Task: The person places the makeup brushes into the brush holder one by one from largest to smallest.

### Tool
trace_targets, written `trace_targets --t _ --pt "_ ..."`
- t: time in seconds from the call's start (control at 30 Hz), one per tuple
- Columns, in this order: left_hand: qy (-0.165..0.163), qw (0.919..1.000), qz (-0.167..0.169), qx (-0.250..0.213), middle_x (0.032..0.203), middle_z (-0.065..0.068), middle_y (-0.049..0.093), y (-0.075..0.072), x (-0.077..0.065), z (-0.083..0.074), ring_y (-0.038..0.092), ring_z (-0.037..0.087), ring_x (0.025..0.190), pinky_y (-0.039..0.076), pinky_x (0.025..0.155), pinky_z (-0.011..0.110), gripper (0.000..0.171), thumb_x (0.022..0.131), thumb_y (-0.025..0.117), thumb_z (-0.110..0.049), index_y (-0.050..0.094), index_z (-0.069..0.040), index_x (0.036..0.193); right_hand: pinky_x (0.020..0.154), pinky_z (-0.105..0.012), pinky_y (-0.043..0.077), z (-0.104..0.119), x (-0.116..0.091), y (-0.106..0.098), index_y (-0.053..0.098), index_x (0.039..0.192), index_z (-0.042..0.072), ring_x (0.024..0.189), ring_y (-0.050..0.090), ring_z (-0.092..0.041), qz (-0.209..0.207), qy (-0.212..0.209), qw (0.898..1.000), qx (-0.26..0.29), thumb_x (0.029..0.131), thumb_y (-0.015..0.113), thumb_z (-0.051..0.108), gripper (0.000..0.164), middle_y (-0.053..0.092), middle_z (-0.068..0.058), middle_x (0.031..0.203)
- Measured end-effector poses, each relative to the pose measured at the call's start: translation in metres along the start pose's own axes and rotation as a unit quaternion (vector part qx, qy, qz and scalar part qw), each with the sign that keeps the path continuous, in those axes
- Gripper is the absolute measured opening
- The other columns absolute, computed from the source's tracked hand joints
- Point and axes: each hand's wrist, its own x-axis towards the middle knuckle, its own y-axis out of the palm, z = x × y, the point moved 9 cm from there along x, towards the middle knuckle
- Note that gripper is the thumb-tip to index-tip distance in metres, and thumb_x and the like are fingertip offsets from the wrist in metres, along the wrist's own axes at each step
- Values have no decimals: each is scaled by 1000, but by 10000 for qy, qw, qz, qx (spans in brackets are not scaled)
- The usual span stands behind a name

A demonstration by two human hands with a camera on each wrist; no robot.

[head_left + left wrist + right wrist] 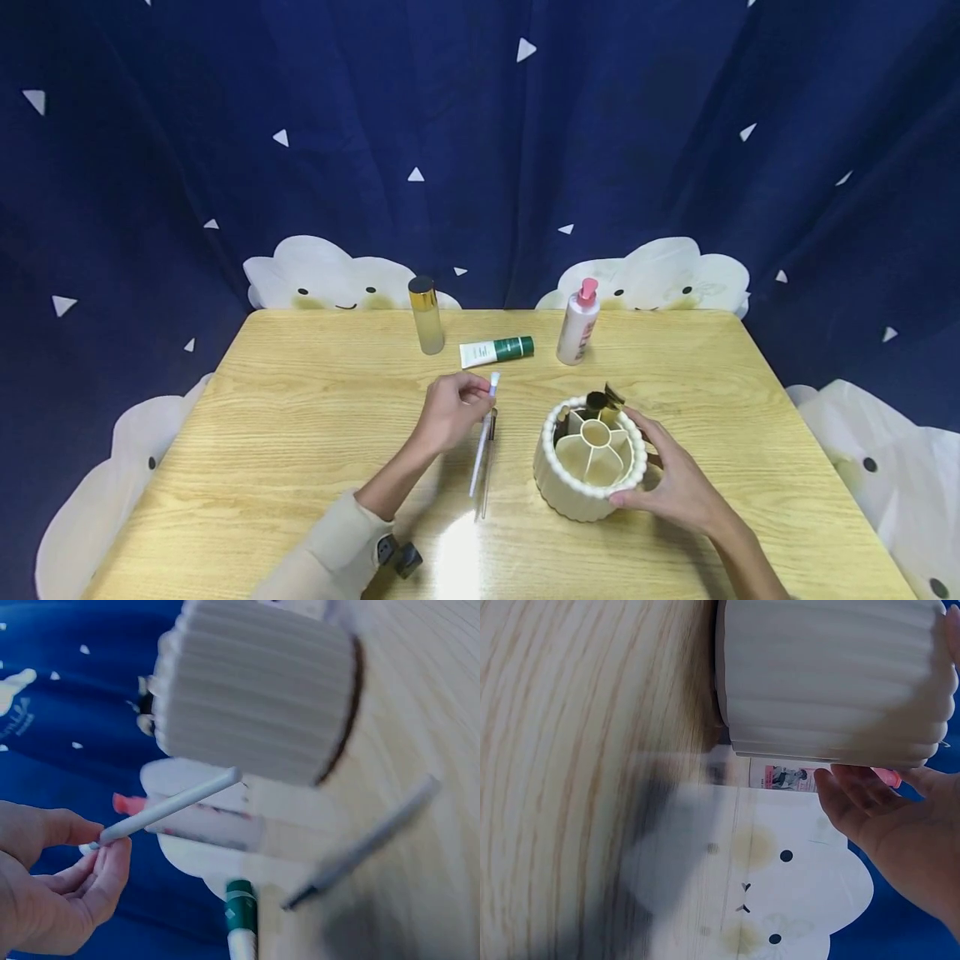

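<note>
My left hand (pixel 450 410) pinches a thin white makeup brush (pixel 479 458) near its pale tip, thumb against fingers. In the left wrist view its handle (pixel 184 801) slants up and away from the fingertips. Beneath it on the table lies a second slim brush (pixel 367 844) with a dark tip. A round cream organizer (pixel 564 493), ribbed outside and beaded at the rim, stands upright to the right. My right hand (pixel 681 490) grips its right side, thumb at the front and fingers toward the back. Dark brush heads (pixel 596 401) poke out of its rear compartments; the front ones are bare.
Behind the hands lies a white and green tube (pixel 495 351). To its left stands a gold-capped bottle (pixel 427 321), to its right a pink-topped pump bottle (pixel 578 327). A dark blue curtain (pixel 480 125) hangs past the wooden table's (pixel 285 417) far edge.
</note>
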Motion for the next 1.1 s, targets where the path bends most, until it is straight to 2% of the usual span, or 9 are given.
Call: trace_targets --t 0.17,0.27,0.4,0.5,0.7,0.83,0.97,1.1 --pt "119 9967 33 -805 86 18 68 9 -2 -23 63 6 70 56 62 23 17 81 66 -2 65 4 96 91 -44 52 1 0 0 27 149 20 122 35 9 6 -12 10000 -14 55 91 29 115 41 -13 145" --pt "222 9911 63 -1308 90 22 67 14 -6 -36 63 5 72 58 68 27 19 82 65 0 63 7 99 91 -44 52 1 0 1 27 149 20 122 36 9 23 0 10000 -13 55 91 30 114 40 -13 145" --pt "410 9767 63 -2104 94 25 63 21 -10 -49 63 5 76 57 78 42 20 83 62 5 59 12 102 91 -46 51 1 0 1 26 149 21 122 35 9 25 57 10000 8 55 91 30 114 40 -12 145" --pt "514 9659 41 -2537 95 25 62 25 -13 -54 63 6 79 56 80 44 21 83 62 7 56 13 103 91 -46 51 1 0 1 26 149 22 123 35 9 23 77 10000 21 55 91 30 114 40 -12 145" --pt "827 9585 -53 -2727 99 30 59 31 -20 -58 63 5 83 58 77 30 24 85 61 7 54 14 106 92 -45 51 0 -1 1 25 149 21 125 37 2 25 92 10000 19 56 91 31 115 39 -13 146" --pt "1013 9541 -127 -2814 101 33 58 35 -23 -58 63 6 87 58 79 29 24 85 61 7 53 14 107 92 -45 51 1 -1 1 25 149 21 126 40 -6 28 70 10000 18 56 91 30 114 39 -14 146" --pt "1051 9593 -106 -2619 103 30 60 43 -25 -53 64 9 89 57 80 29 23 86 62 3 54 11 106 92 -45 51 2 -1 1 25 149 21 126 39 -2 32 78 10000 51 57 91 30 114 39 -14 146" --pt "1004 9679 -9 -2306 101 28 64 52 -29 -43 69 27 89 58 77 28 21 85 64 2 57 8 104 92 -46 51 1 -1 2 25 149 22 126 39 -4 46 102 9999 73 57 91 29 114 39 -14 146"
